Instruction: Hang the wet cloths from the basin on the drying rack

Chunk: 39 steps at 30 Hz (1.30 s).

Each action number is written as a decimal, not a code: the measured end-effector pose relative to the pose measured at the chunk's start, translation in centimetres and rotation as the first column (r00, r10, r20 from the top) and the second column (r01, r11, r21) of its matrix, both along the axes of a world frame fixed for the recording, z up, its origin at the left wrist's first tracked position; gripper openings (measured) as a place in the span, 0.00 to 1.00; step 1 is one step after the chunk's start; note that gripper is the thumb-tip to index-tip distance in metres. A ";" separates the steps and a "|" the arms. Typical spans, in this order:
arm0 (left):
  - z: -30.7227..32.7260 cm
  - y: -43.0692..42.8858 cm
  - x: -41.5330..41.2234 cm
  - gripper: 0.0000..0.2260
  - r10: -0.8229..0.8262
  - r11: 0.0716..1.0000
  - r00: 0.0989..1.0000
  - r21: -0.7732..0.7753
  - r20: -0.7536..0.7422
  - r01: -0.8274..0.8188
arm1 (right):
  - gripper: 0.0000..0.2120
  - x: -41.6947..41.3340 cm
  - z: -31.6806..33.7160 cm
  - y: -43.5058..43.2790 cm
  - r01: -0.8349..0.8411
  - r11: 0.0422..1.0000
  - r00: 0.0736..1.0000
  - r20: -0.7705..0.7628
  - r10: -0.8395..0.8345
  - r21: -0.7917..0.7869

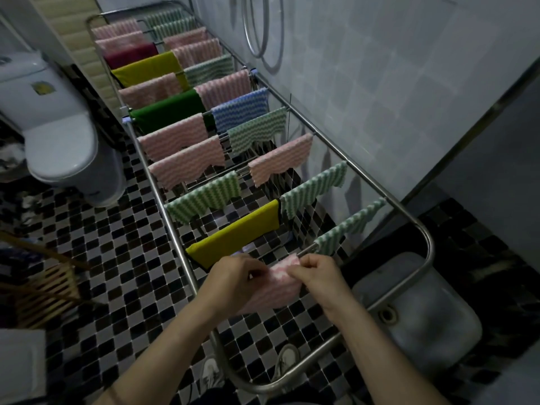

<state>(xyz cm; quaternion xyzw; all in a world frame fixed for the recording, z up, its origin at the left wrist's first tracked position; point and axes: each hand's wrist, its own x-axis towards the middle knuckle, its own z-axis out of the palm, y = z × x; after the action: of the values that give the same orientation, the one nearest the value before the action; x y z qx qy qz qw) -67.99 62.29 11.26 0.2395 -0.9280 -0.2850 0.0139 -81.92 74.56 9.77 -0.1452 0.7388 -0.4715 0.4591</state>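
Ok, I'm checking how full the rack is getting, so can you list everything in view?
drying rack: one, steel, along the right wall
pink striped cloths: about nine, hung on the rails
green striped cloths: about seven, hung on the far and near rails
blue striped cloth: one, mid rack, right side
yellow cloths: two, one near, one far
dark green cloth: one, mid rack, left side
maroon cloth: one, far left
held pink cloth: one, at the rack's near end
basin: one, grey, on the floor, near right
toilet: one, white, left
left hand: pinches the held pink cloth
right hand: pinches the same cloth
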 end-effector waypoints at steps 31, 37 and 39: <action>0.3 -0.9 4.3 0.12 -0.024 0.998 0.986 -0.057 0.164 0.034 | 0.11 0.1 -0.6 0.0 -0.177 0.966 0.433 -0.867 0.247 0.187; 0.2 -0.8 4.9 0.13 -0.025 1.000 0.989 0.007 0.146 0.025 | 0.13 0.2 -0.4 -0.1 -0.155 0.942 0.394 -0.856 0.334 0.296; 0.5 -1.2 5.5 0.12 -0.003 1.000 0.994 0.024 0.107 0.001 | 0.15 0.5 -0.1 -0.2 -0.143 0.939 0.402 -0.849 0.344 0.313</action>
<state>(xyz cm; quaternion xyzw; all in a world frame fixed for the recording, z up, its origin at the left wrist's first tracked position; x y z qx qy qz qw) -62.47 61.11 11.73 0.2536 -0.9242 -0.2829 -0.0390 -81.44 74.38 9.67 -0.4335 0.8801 -0.1782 0.0755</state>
